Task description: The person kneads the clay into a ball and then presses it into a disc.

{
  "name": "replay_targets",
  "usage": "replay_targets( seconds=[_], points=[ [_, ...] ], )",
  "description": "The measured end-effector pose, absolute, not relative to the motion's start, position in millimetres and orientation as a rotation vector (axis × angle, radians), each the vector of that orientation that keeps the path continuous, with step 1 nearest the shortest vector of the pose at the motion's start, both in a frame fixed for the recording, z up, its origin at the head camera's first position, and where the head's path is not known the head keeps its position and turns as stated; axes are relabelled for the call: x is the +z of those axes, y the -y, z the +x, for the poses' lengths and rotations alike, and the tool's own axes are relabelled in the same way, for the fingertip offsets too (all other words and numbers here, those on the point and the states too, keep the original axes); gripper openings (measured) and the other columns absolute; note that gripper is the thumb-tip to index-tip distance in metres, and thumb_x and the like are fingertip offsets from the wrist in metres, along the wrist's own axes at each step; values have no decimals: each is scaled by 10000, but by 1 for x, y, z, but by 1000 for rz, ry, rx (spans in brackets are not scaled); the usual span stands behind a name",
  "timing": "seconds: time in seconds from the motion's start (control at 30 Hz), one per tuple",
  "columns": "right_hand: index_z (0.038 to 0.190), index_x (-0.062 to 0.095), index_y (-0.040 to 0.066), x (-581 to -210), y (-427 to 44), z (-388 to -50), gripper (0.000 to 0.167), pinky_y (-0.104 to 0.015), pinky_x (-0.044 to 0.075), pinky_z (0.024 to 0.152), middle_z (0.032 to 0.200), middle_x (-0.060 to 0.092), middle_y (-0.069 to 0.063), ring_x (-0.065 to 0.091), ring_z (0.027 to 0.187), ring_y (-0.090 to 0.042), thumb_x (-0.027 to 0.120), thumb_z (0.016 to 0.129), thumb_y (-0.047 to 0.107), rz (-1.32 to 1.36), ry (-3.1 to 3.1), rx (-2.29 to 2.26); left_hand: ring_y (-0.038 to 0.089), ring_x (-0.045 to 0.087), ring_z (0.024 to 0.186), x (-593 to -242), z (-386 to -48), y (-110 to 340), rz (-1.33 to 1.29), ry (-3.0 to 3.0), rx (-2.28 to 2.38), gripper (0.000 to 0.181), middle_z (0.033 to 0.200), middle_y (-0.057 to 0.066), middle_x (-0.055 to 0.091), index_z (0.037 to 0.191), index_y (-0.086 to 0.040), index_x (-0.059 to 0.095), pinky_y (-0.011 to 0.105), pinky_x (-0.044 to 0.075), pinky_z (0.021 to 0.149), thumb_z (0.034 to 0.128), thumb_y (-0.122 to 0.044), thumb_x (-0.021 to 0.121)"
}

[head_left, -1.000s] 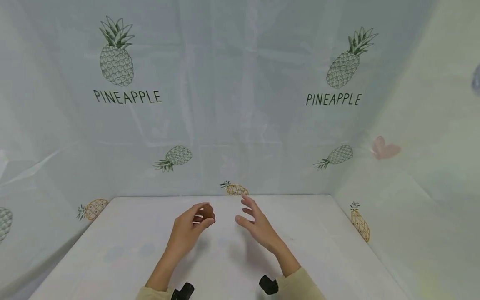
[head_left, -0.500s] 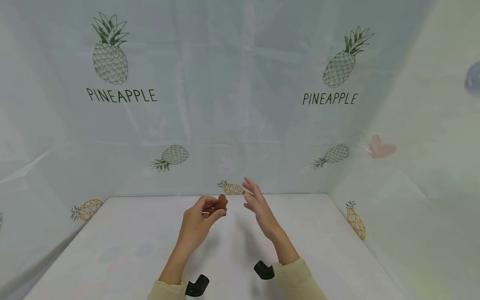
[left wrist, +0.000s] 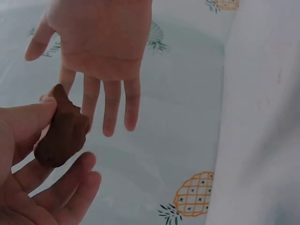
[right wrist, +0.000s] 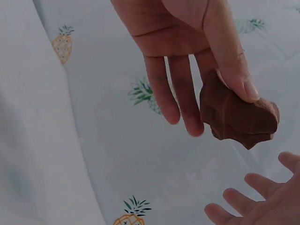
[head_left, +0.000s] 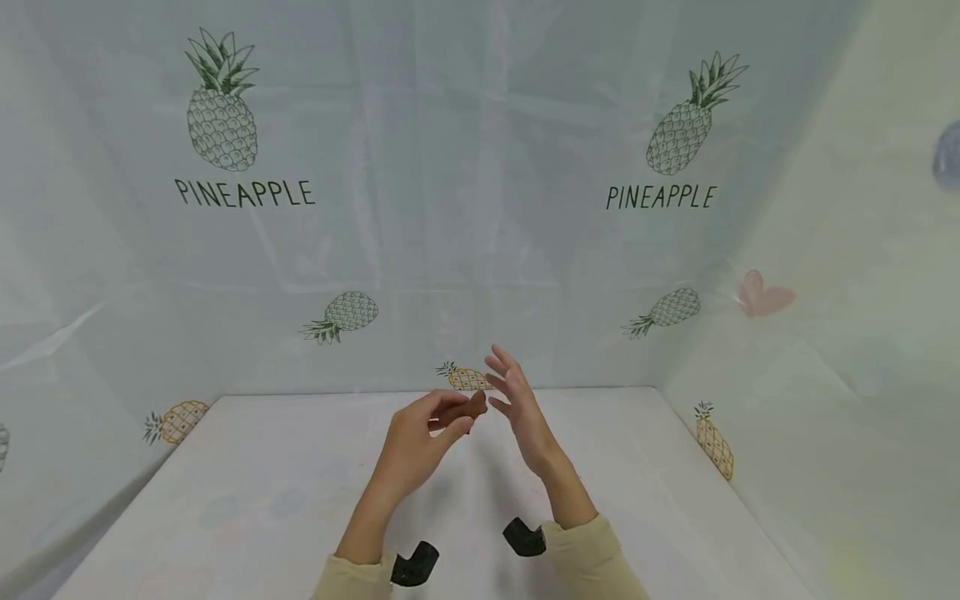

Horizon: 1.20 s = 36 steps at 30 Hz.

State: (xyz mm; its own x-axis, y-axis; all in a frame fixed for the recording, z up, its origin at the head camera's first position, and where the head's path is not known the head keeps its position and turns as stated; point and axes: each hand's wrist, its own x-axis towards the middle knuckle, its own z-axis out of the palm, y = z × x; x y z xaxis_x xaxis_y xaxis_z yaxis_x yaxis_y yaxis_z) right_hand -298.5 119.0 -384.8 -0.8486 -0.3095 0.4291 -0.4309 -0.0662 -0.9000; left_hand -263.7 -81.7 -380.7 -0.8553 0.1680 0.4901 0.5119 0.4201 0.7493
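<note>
Okay, dark-brown, lumpy, clay-like piece (head_left: 467,408) pinched between thumb and fingers of the bare left hand (head_left: 414,442); bare right hand (head_left: 528,422) just beside, not touching, fingers spread. I'd worry: weak pinch, uneven shape, it slips onto the flat white table (head_left: 300,467) below.

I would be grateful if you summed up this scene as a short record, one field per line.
Item: irregular brown lump, material unclear
Left hand: pinches the brown lump between thumb and fingers
Right hand: fingers extended, near the brown lump but apart from it
Surface: white tabletop, below both hands
Backdrop: pale sheet printed with pineapples
Worn: black devices, cream sleeves
</note>
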Motion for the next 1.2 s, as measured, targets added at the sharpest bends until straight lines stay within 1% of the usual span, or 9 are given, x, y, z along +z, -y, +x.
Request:
replay_targets(
  seconds=[0.2,0.37,0.53,0.73,0.83,0.93,1.03,1.2],
  points=[
    [1711,182,276,-383,-118,-296,606,-700,161,1251,1743,220,-61,215,1603,-373,194,1148,500,848,2041,2100,133,719,1085,-379,-262,74,-657,2345,-1402,334,1230,-48,721,1303,-173,715,302,606,915,980,-197,798],
    [1709,188,251,-382,-119,-296,616,-703,161,1249,1738,233,-81,220,1595,-379,183,1146,500,816,1998,2139,148,687,1069,-381,-262,69,-716,2335,-1412,308,1191,-27,664,1269,-161,741,271,604,915,969,-156,808],
    [1709,179,241,-379,-121,-295,607,-714,125,1251,1741,221,-99,199,1599,-384,186,1148,474,829,1958,2173,152,662,1044,-381,-260,66,-827,2319,-1407,288,1146,-19,639,1250,-119,749,273,605,912,967,-108,805],
    [1710,184,236,-377,-118,-292,620,-722,104,1248,1742,224,-99,201,1602,-385,200,1144,490,811,1944,2181,121,676,1060,-379,-259,61,-852,2347,-1454,362,1175,-47,660,1283,-141,653,280,599,923,959,-80,805],
    [1709,184,256,-377,-114,-290,621,-712,87,1254,1749,209,-95,186,1608,-380,210,1140,503,807,1933,2219,118,670,1067,-379,-259,59,-835,2348,-1489,362,1158,-58,656,1236,-155,601,297,595,931,949,-68,804],
    [1710,182,264,-375,-111,-288,621,-702,86,1260,1749,207,-89,188,1608,-377,216,1140,509,794,1914,2242,126,639,1030,-379,-258,57,-830,2330,-1508,334,1111,-48,627,1178,-150,575,312,588,920,939,-54,788],
    [1711,179,266,-374,-109,-286,625,-694,87,1263,1749,206,-79,190,1607,-370,217,1140,517,784,1892,2255,151,588,963,-379,-257,53,-837,2325,-1542,277,1057,-7,561,1108,-131,526,310,558,851,937,-34,721],
    [1720,119,290,-373,-104,-282,624,-700,63,1259,1764,144,-57,155,1614,-369,197,1139,503,790,1863,2256,178,509,856,-383,-258,47,-876,2314,-1610,189,999,52,432,1027,-81,435,286,451,706,921,-1,570]
  ],
)
